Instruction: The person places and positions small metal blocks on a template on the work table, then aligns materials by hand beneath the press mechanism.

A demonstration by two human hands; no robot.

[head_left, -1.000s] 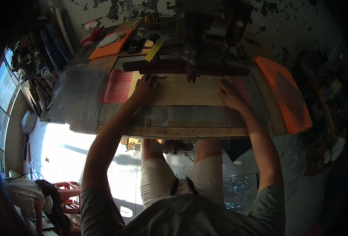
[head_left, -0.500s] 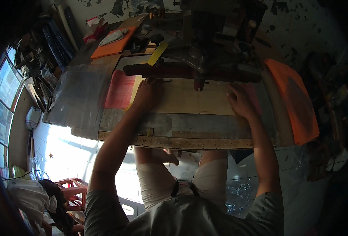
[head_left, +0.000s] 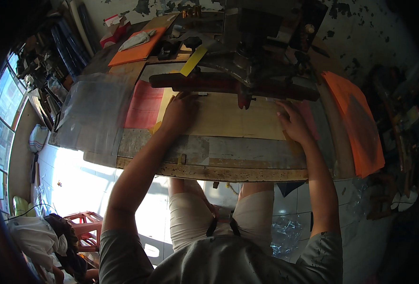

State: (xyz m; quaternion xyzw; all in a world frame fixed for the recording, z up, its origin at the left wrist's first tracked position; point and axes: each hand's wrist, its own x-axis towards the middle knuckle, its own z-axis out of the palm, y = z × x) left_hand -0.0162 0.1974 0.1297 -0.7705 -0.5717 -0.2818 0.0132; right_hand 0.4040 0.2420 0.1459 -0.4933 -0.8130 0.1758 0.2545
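I look down on a worn table (head_left: 228, 171) with a heavy dark machine (head_left: 257, 57) standing at its far side. A wide tan sheet (head_left: 233, 118) lies flat on the table, its long axis running left to right, and its far edge sits under the machine's long reddish-brown bar (head_left: 219, 84).

My left hand (head_left: 177, 113) is pressed flat on the left end of the sheet, fingers spread and pointing away from me toward the bar. My right hand (head_left: 293, 124) lies open on the right end, palm down, fingers also aimed far. Neither hand grips anything; both just hold the sheet down. The sheet therefore lies directly under both hands and stretches between them, so neither hand is clearly nearer. The left fingertips look a little closer to the bar than the right ones.

A red sheet (head_left: 144, 105) lies just beside the left hand, partly under the tan one. Farther left is a clear plastic sheet (head_left: 93, 113). A stack of orange sheets (head_left: 356, 123) rests at the right edge of the table, well apart from my right hand. A yellow strip (head_left: 193, 60) leans at the far side, near another orange board (head_left: 136, 49).
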